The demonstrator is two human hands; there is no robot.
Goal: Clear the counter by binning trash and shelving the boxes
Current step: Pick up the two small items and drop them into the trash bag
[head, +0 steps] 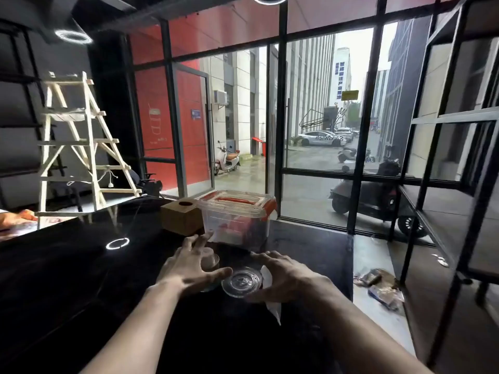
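Observation:
On the black glossy counter [81,265] my right hand [286,276] grips a clear plastic cup with a domed lid [241,282], together with a white paper scrap [274,310] that hangs below it. My left hand [189,265] hovers with fingers spread over a second clear cup holding brownish liquid [210,261]; whether it touches the cup I cannot tell. Behind both stands a clear plastic storage box with a red-trimmed lid [237,214]. To its left sits a wooden box with a round hole on top [182,215].
A black metal shelving rack [445,163] stands at the right, beyond the counter's end. Trash wrappers [380,287] lie on the floor by its foot. A white wooden ladder shelf [81,141] stands at the back left. Glass walls and a door face the street.

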